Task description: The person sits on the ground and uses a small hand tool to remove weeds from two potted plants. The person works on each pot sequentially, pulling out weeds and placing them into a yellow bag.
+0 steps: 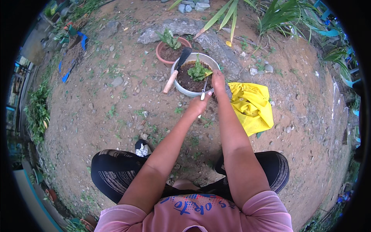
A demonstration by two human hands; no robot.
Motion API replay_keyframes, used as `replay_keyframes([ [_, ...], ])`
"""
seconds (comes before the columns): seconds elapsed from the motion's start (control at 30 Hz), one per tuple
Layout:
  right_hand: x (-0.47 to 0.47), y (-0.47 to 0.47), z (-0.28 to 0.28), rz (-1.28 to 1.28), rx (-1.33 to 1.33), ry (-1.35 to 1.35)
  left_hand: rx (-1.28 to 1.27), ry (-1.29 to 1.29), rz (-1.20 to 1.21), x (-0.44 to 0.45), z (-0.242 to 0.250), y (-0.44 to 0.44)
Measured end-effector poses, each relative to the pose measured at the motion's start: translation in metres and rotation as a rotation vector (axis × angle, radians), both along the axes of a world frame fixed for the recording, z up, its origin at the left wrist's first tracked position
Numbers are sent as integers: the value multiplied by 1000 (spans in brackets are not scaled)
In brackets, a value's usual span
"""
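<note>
A round white pot (178, 86) of dark soil stands on the ground in front of me. A plant with crinkled green leaves (198, 71) grows in it, one leaf yellowed toward its tip. My left hand (198, 105), at the near rim, grips a slim metal tool with a white handle (203, 96); its shaft points over the soil toward the yellowed leaf. Whether it is scissors or a knife I cannot tell. My right hand (218, 79) is at the pot's right rim, fingers closed at the yellow leaf tip. A wooden-handled trowel (171, 81) with a black blade rests across the left rim.
Behind the white pot is a terracotta-coloured pot (158, 53) with another leafy plant. A crumpled yellow cloth or bag (255, 107) lies to the right. Flat rock (220, 55) and long-leaved plants (278, 18) lie beyond. Pebbles and small weeds dot the bare soil.
</note>
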State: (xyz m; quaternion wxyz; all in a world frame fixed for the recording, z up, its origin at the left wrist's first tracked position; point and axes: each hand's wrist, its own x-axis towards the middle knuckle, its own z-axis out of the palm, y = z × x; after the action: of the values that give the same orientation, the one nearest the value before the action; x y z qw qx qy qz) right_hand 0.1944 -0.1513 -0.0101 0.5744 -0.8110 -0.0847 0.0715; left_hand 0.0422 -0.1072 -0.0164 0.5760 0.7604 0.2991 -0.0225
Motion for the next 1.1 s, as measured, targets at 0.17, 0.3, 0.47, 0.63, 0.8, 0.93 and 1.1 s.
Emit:
replay_keyframes([
  [0.17,-4,-8,4,-1,83,127,-229,92,26,-11,44,-8],
  [0.3,-17,9,22,-95,367,289,-238,103,56,-18,46,5],
  [0.47,31,-14,-38,-116,14,-118,-235,61,-144,-9,50,-10],
  [0.63,9,0,-31,-40,-294,-298,-193,45,-88,-12,52,-5],
  [0.8,-4,-2,-8,55,-276,-260,-183,65,-16,-12,45,-5],
  [0.93,-23,6,24,-64,179,342,-53,132,-16,-12,36,11],
  [1.1,9,-3,-6,-176,-55,-61,177,111,-31,-4,32,-1],
])
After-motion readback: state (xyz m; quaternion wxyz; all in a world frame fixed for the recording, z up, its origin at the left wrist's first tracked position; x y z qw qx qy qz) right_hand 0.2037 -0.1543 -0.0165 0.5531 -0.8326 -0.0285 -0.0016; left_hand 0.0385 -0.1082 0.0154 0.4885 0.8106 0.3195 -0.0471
